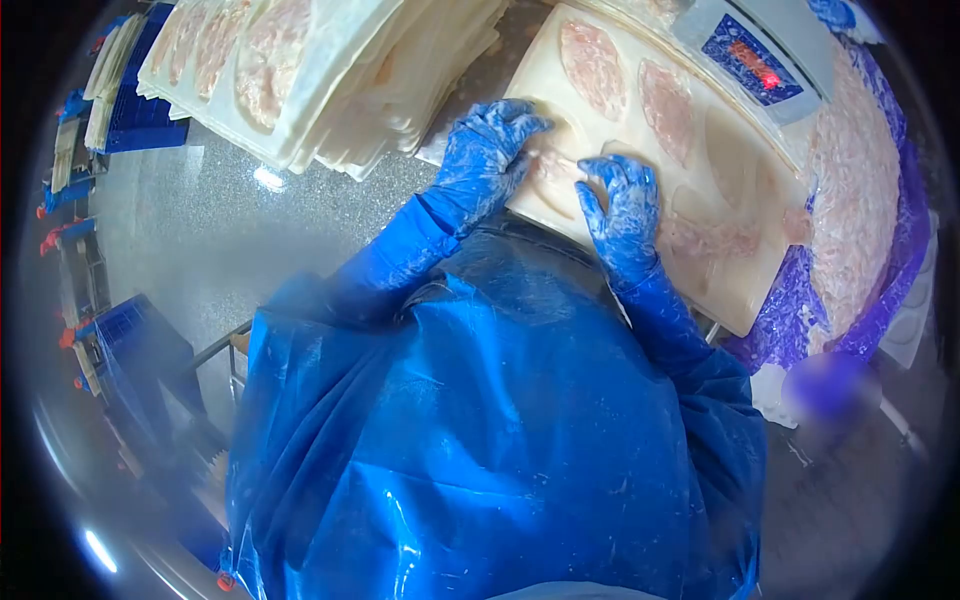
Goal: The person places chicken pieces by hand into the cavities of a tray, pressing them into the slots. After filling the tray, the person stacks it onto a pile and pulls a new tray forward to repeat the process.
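A pale mould sheet (pixel 735 290) with several teardrop-shaped hollows lies in front of me. Raw minced meat (pixel 592 68), pale pink, fills some of its hollows. My left hand (pixel 485 150), in a smeared blue glove, rests at the sheet's left edge, fingers bent and thumb apart. My right hand (pixel 625 215), gloved likewise, is over the middle of the sheet, its thumb and fingers parted in a curve. Between both hands, a near-left hollow holds a pink meat portion (pixel 550 172), which the fingertips seem to touch. Their undersides are hidden.
A tall stack of similar sheets (pixel 370 90) stands at upper left, meat in its top one. A scale with a lit red display (pixel 755 65) is behind the mould. To the right, a heap of minced meat (pixel 855 200) lies on purple plastic film (pixel 785 310).
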Available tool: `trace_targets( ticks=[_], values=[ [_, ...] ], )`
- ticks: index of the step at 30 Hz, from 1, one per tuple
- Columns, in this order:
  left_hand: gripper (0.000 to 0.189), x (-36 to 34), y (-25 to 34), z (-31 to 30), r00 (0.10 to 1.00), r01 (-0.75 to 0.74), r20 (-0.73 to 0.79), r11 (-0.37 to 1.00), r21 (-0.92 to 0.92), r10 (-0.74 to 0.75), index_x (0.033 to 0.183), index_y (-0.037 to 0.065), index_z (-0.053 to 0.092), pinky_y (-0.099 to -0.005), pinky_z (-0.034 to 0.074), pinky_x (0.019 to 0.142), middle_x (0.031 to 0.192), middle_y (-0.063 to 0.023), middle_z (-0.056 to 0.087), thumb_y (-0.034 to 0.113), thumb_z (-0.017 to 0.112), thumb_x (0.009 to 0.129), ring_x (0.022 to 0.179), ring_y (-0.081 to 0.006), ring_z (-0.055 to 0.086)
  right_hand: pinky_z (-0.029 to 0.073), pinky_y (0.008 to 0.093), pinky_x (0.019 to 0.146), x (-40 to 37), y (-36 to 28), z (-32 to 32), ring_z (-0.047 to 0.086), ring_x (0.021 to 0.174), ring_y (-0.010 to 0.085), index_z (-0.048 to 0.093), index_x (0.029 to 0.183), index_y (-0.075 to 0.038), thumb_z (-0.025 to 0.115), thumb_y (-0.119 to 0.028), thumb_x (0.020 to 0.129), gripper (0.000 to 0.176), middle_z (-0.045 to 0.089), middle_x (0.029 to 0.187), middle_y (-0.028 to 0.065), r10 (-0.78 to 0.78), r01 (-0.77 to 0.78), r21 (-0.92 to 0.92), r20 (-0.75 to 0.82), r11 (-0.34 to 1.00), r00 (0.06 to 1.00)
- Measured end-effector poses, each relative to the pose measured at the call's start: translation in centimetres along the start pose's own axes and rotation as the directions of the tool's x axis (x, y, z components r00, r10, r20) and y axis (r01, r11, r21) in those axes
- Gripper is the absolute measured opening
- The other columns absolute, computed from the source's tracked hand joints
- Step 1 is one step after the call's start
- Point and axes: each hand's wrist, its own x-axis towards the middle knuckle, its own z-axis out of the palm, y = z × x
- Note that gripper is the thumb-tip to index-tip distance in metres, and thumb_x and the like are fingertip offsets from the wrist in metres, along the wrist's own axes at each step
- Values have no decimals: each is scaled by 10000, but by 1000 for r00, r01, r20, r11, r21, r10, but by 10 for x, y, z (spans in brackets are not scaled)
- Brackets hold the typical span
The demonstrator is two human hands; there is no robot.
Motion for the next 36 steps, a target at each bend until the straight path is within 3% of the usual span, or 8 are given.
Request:
trace_targets(
  ticks=[7,10,13,17,21,22,26,36],
  values=[
    [203,3,-29,-8,980,34,193,995,95,-52,965,103,665,-449,452,943,1177,-120,631,26,653,778,1061,-363,577,412,454,792,22,-14,28,547,903,268,629,954,-148,576,-292,894,165,578,948,73,-26,43,-210,79,977,996],
    [275,-11,-50,-11,987,111,-123,993,27,-107,982,111,666,-426,457,952,1142,-120,630,-7,622,738,1051,-349,585,427,431,844,15,-26,-3,558,970,249,658,945,-142,575,-242,883,145,611,996,52,118,-23,-389,224,921,967],
    [361,-24,-25,-8,997,71,-12,997,10,-71,1037,121,669,-417,452,968,1181,-111,633,-31,594,719,1067,-333,592,424,452,950,16,-32,13,584,1044,277,685,1009,-139,613,-158,880,148,654,1051,67,-100,87,-132,-92,987,991],
    [499,-22,-25,-9,994,0,105,959,283,-31,1199,181,658,-399,392,1057,1260,-80,614,10,623,732,1197,-264,544,326,429,1104,4,-23,28,504,1230,222,632,1246,-132,539,-120,875,383,608,1264,43,-61,109,-208,225,972,972],
    [449,-4,-14,-4,968,-138,241,940,313,62,1327,232,610,-410,354,1105,1333,-5,606,121,567,894,1263,-220,515,283,486,1136,-21,-20,12,506,1266,235,639,1246,-134,560,-110,844,410,579,1349,48,-77,131,-291,189,948,979],
    [414,-4,3,-6,876,-106,482,967,230,-18,1356,218,585,-425,303,1153,1448,5,528,189,532,946,1331,-234,459,199,520,1180,-28,-16,16,454,1337,224,601,1318,-151,576,-160,854,464,550,1398,50,-52,120,-305,219,945,974],
    [500,4,-36,1,982,-99,183,938,333,39,1453,176,478,-460,178,1216,1554,-61,393,280,540,968,1461,-277,290,141,569,1193,-31,-30,3,348,1422,265,480,1451,-163,624,-315,869,619,441,1510,68,45,41,-317,260,948,965],
    [679,7,-9,16,918,-186,387,955,230,86,1543,77,283,-479,130,1223,1604,-170,248,351,535,976,1504,-329,185,258,522,1150,-15,-29,-5,359,1394,372,535,1387,-61,676,-310,864,596,460,1475,160,101,-85,-143,108,986,989]
  ],
)
